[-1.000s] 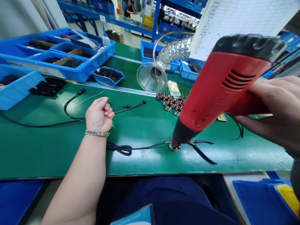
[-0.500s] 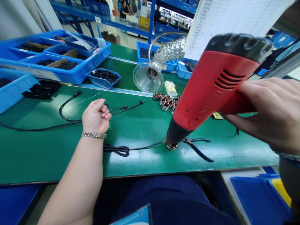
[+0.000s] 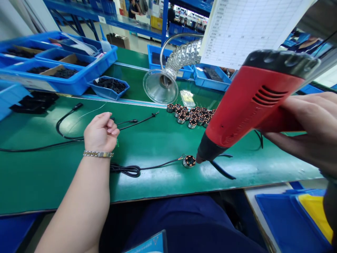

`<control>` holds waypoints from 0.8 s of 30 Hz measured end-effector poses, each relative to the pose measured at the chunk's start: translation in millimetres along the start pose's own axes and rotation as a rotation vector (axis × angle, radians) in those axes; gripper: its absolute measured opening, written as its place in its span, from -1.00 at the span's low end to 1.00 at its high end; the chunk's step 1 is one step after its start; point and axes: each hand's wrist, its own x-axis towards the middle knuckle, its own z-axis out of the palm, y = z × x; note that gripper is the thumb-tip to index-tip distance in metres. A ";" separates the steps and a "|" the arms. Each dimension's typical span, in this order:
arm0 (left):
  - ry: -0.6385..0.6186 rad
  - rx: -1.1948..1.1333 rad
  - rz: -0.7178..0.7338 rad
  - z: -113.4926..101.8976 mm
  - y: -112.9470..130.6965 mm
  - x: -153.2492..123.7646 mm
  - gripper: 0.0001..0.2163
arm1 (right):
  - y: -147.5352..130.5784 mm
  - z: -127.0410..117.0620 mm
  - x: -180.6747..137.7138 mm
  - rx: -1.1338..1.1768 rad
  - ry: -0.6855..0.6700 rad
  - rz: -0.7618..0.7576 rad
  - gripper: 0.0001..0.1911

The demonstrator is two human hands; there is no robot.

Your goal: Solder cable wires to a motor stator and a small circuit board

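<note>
My right hand (image 3: pixel 313 123) is wrapped around the handle of a red heat gun (image 3: pixel 244 102) with a black nozzle. The nozzle points down and left, close to the right side of a small copper-wound motor stator (image 3: pixel 185 163). From the stator's left, a thin black cable (image 3: pixel 158 165) runs to a coiled bundle (image 3: pixel 131 171). My left hand (image 3: pixel 101 133) is closed above the mat, left of the stator. A bit of green shows under its fingers; what they hold is hidden. Blue-handled pliers (image 3: pixel 223 171) lie partly behind the nozzle.
Several more stators (image 3: pixel 192 123) stand grouped behind. A fume extraction funnel (image 3: pixel 160 86) hangs over the bench's rear. Blue bins (image 3: pixel 76 84) of black parts are at the left. Black cables (image 3: pixel 59 124) cross the green mat (image 3: pixel 147 193). A printed sheet (image 3: pixel 237 35) hangs at upper right.
The heat gun has moved right, off the stator, which now shows fully. My left hand stays closed. The view has shifted slightly, and more of the grouped stators show.
</note>
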 end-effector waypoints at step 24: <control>-0.009 -0.012 0.005 -2.2 0.0 1.4 -0.87 | -21.1 15.4 27.7 -0.070 0.110 0.023 -0.59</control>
